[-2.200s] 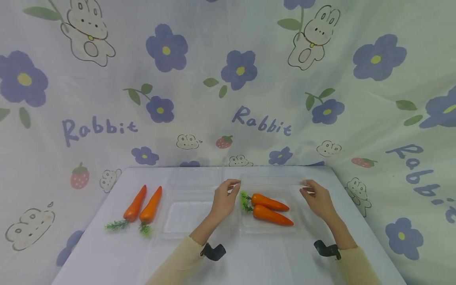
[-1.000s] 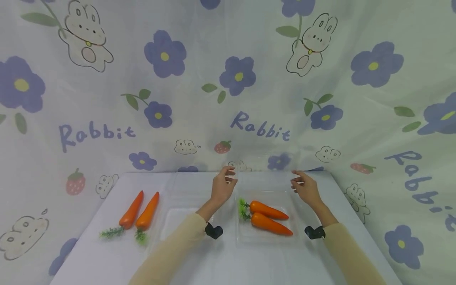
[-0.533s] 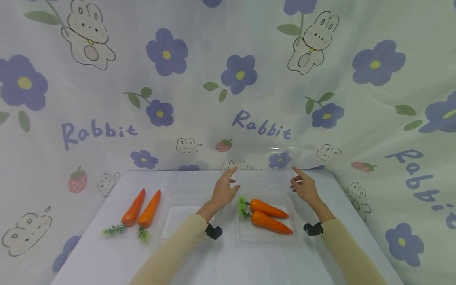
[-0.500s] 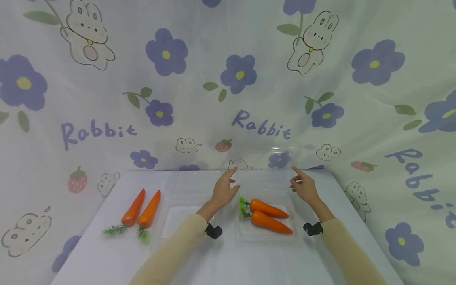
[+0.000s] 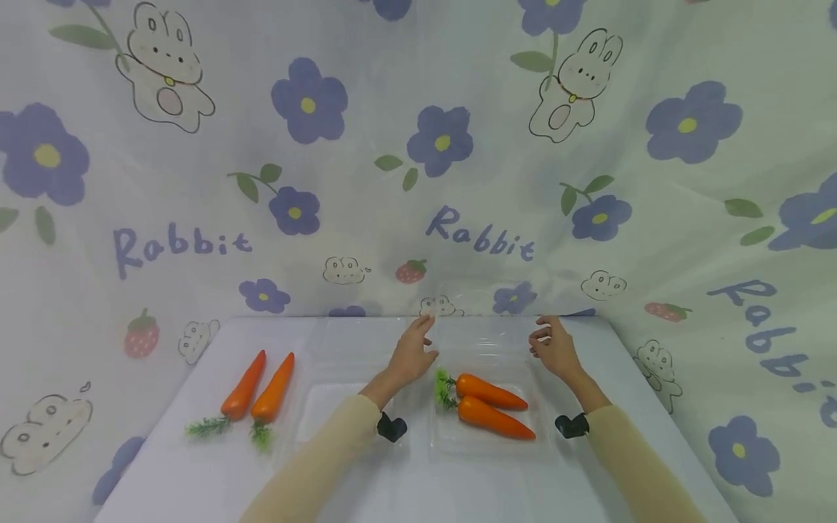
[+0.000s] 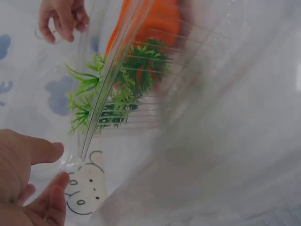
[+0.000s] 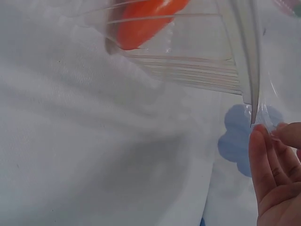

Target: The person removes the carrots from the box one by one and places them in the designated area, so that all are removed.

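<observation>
Right container [image 5: 451,439] is holding two carrots [image 5: 495,419]; left hand [image 5: 410,357], fingers [image 6: 56,202] parted, is flanking the lid [image 5: 484,330]; right hand [image 5: 554,354] is pinching it.

Orange carrots [image 5: 493,405] with green tops [image 5: 444,388] either side of the left hand [image 5: 410,354]
Beyond the hand, white cloth [image 5: 369,225] patterned with purple, yellow-centred flowers [image 5: 327,109]; beneath, white table [image 5: 163,479]; behind, cream sleeve [image 5: 314,461].

I wear plain, pale beige long sleeves, the left sleeve [image 5: 314,461] matching the right sleeve [image 5: 644,465]. A small, black, roughly heart-shaped left wrist camera [image 5: 392,428] and a similar right wrist camera [image 5: 572,426] sit by my cuffs.
</observation>
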A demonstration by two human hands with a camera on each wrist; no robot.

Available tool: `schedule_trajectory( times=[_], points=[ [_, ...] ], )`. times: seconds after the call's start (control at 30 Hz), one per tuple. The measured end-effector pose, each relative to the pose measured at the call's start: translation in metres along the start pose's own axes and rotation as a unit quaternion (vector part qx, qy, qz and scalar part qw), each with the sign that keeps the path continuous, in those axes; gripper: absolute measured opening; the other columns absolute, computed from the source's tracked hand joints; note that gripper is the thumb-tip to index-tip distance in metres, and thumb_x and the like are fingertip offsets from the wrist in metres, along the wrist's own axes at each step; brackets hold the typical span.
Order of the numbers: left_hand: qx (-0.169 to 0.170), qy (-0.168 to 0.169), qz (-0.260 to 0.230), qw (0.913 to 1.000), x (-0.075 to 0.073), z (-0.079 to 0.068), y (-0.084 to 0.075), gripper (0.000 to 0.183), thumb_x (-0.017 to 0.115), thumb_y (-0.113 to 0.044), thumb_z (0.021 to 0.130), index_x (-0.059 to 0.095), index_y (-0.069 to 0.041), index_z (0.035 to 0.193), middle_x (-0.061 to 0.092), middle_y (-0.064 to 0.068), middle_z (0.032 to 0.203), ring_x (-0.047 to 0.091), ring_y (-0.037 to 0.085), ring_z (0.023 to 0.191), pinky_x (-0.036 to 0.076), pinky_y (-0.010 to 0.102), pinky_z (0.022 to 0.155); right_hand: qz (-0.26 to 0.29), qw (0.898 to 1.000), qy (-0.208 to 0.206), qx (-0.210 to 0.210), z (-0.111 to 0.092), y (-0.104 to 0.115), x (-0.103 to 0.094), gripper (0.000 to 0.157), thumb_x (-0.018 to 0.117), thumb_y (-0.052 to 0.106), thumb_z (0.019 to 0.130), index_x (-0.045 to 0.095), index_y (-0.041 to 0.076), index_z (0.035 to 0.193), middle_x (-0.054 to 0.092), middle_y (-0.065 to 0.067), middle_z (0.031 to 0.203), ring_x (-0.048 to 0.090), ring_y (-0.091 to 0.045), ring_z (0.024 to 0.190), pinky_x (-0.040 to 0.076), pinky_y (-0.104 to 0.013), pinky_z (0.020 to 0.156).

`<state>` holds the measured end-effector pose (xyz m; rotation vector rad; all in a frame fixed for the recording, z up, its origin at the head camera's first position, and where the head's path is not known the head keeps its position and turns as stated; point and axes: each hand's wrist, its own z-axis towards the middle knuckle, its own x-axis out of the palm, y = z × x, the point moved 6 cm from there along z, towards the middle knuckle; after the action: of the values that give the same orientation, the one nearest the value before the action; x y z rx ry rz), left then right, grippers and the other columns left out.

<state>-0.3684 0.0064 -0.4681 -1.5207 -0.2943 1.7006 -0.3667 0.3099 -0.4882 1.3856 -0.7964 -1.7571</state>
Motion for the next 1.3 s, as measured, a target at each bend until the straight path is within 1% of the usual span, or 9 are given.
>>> schedule_trajectory(
  times=[0.1,0.2,0.33,0.53,0.67,0.8,0.97,1.17,1.3],
  points=[
    [-0.001,0.008,0.010,0.9999,-0.003,0.003,0.000,0.072,0.074,0.002,0.082,0.038,0.004,0.145,0.032,0.019,0.152,0.063,0.025,0.103,0.054,0.030,0.082,-0.015,1.000,-0.003,-0.003,0.002,0.001,0.001,0.033,0.062,-0.006,0.091,0.049,-0.002,0.121,0.065,-0.021,0.098,0.068,-0.027,0.074,0.057,-0.029,0.063],
    [-0.003,0.015,0.020,0.9997,-0.005,0.006,0.001,0.071,0.074,0.002,0.082,0.040,0.005,0.144,0.033,0.019,0.151,0.063,0.025,0.102,0.054,0.031,0.081,-0.023,1.000,-0.007,-0.008,0.005,0.003,0.002,0.031,0.063,-0.005,0.090,0.054,-0.001,0.120,0.065,-0.019,0.096,0.068,-0.026,0.073,0.057,-0.029,0.063],
    [-0.020,0.033,0.032,0.9988,-0.005,0.010,0.006,0.071,0.075,0.001,0.081,0.041,0.004,0.144,0.033,0.020,0.151,0.063,0.024,0.100,0.054,0.031,0.081,-0.034,0.999,-0.001,-0.004,0.006,0.004,0.005,0.032,0.064,-0.004,0.090,0.057,-0.001,0.121,0.066,-0.019,0.097,0.068,-0.027,0.073,0.057,-0.029,0.062],
    [-0.035,0.052,0.025,0.9977,-0.001,0.012,0.011,0.072,0.075,0.003,0.080,0.041,0.005,0.143,0.033,0.022,0.150,0.063,0.024,0.099,0.054,0.029,0.078,-0.051,0.998,0.018,0.012,0.004,0.001,0.009,0.039,0.064,-0.003,0.089,0.055,-0.002,0.128,0.065,-0.021,0.105,0.068,-0.026,0.073,0.057,-0.031,0.063],
    [-0.025,0.052,0.021,0.9981,0.000,0.014,0.011,0.070,0.075,0.004,0.079,0.042,0.009,0.141,0.035,0.026,0.148,0.063,0.028,0.096,0.055,0.032,0.077,-0.034,0.998,0.040,0.018,0.006,-0.001,0.009,0.046,0.064,-0.002,0.089,0.051,-0.003,0.134,0.063,-0.025,0.112,0.068,-0.025,0.075,0.057,-0.031,0.067],
    [-0.017,0.058,0.030,0.9977,0.001,0.017,0.010,0.070,0.076,0.002,0.080,0.041,0.011,0.140,0.037,0.029,0.146,0.063,0.027,0.092,0.054,0.035,0.077,-0.011,0.997,0.065,0.030,0.009,-0.001,0.008,0.050,0.063,-0.002,0.089,0.047,-0.004,0.137,0.059,-0.029,0.119,0.069,-0.026,0.078,0.057,-0.033,0.070],
    [-0.024,0.074,0.052,0.9956,0.001,0.022,0.010,0.071,0.077,-0.004,0.080,0.042,0.011,0.139,0.035,0.029,0.147,0.063,0.022,0.089,0.054,0.032,0.079,0.013,0.994,0.088,0.059,0.012,-0.005,0.007,0.052,0.063,-0.001,0.090,0.045,-0.001,0.139,0.057,-0.028,0.124,0.068,-0.029,0.085,0.056,-0.034,0.075],
    [-0.035,0.092,0.055,0.9936,0.002,0.023,0.011,0.070,0.078,-0.007,0.081,0.043,0.010,0.140,0.035,0.028,0.147,0.065,0.027,0.098,0.054,0.034,0.083,0.017,0.992,0.104,0.076,0.012,-0.009,0.009,0.055,0.062,0.001,0.092,0.041,-0.002,0.143,0.054,-0.027,0.130,0.067,-0.029,0.091,0.055,-0.036,0.080],
    [-0.049,0.101,0.056,0.9921,0.004,0.021,0.012,0.070,0.077,-0.009,0.082,0.043,0.009,0.140,0.035,0.027,0.148,0.064,0.027,0.100,0.053,0.034,0.084,0.019,0.990,0.109,0.088,0.011,-0.012,0.011,0.056,0.062,0.001,0.092,0.041,-0.001,0.144,0.053,-0.027,0.132,0.067,-0.029,0.094,0.055,-0.038,0.083]
  ],
)
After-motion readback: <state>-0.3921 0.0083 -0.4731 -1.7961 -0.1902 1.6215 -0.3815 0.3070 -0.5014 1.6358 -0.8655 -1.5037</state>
